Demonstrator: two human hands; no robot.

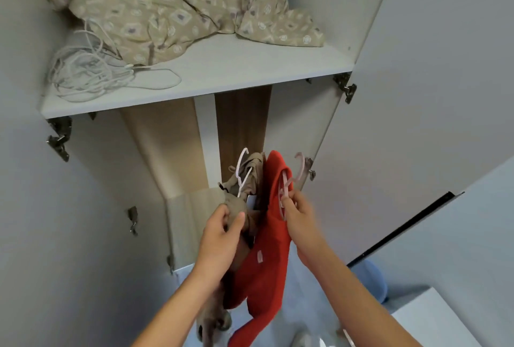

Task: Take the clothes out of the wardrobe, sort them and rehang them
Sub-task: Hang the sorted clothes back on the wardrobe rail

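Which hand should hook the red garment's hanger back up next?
Right, probably. The right hand already pinches the pink hanger carrying the red garment, hook pointing up toward the wardrobe. The left hand is bunched around the beige garment.

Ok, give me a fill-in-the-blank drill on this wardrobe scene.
1. The right hand grips the pink hanger of the ____ garment.
2. The left hand holds the ____ garment on the white hanger.
3. The patterned fabric lies on the ____, beside a coiled cord.

Missing: red; beige; shelf
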